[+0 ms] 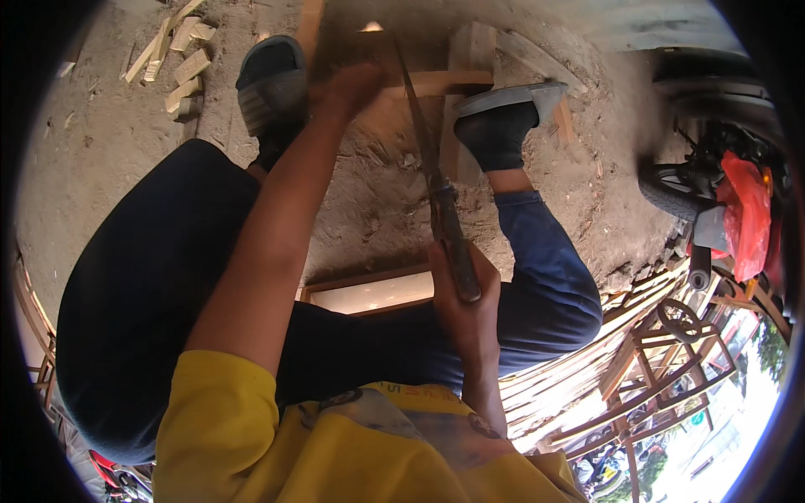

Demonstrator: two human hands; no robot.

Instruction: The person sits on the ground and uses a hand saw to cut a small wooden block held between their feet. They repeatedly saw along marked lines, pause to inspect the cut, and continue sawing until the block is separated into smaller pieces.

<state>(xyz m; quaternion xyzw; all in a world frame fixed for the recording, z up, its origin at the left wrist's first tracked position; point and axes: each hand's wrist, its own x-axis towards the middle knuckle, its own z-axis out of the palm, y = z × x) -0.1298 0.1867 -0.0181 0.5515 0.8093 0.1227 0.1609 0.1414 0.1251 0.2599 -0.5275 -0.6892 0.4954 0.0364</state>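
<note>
A saw (423, 142) points away from me, its long blade crossing a wooden piece (444, 82) on the ground between my feet. My right hand (482, 310) is closed round its handle near my lap. My left hand (352, 88) is at the left part of that piece, fingers curled against it; the fingertips are blurred. A vertical plank (472, 46) lies beneath the crosspiece. My right sandal (511, 98) rests on the wood; my left sandal (271, 80) is beside my left hand.
Short wood offcuts (191, 65) lie on the dirt at upper left. A motorbike wheel (671, 189) with a red plastic bag (742, 214) stands at right. Stacked strips and wooden frames (662, 369) fill the lower right. A framed pale panel (365, 289) is behind my legs.
</note>
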